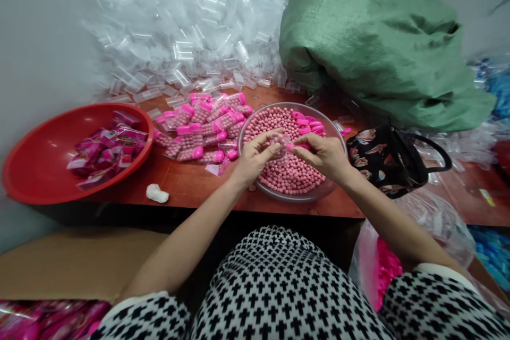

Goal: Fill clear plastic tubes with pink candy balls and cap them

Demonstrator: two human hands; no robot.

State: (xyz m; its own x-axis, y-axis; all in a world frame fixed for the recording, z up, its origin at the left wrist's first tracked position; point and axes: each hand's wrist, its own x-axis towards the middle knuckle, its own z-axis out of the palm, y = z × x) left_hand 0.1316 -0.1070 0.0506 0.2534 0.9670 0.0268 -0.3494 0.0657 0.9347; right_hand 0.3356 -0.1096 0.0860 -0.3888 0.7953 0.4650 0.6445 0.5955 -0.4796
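Over a clear bowl of pink beads, my left hand pinches a small clear tube that has pink beads in it. My right hand is closed on a bright pink cap, held close to the tube's end; whether the two touch is too small to tell. More pink caps lie on the beads at the bowl's far right. Left of the bowl is a heap of bead-filled tubes with pink caps.
A red basin of pink packets stands at the left, with a white lump near it. Behind lies a large pile of clear tubes. A green sack and a black patterned bag are at the right.
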